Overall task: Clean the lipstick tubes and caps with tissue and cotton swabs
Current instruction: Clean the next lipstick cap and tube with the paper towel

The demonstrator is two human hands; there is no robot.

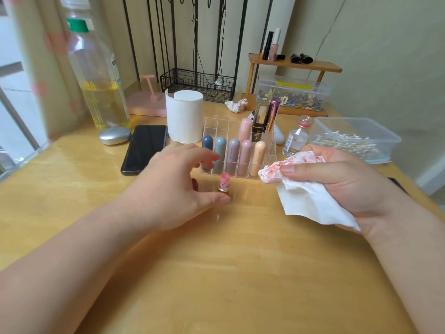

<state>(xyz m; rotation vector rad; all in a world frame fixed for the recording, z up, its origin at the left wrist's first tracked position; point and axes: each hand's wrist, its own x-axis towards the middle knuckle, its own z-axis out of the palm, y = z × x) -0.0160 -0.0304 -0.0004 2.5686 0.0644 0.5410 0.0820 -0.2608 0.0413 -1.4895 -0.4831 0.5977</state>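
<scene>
Lipstick tube [224,186] upright, just beside L grip [174,189]

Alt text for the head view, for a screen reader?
A right hand holds a red-stained tissue while the open left hand is close beside an uncapped lipstick standing on a wooden table. Behind it, a clear organizer holds capped tubes.

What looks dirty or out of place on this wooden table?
A crumpled white tissue with red stains lies loose beside the wooden shelf, like waste. The uncapped red lipstick tube before the clear plastic organizer has a smeared tip.
</scene>
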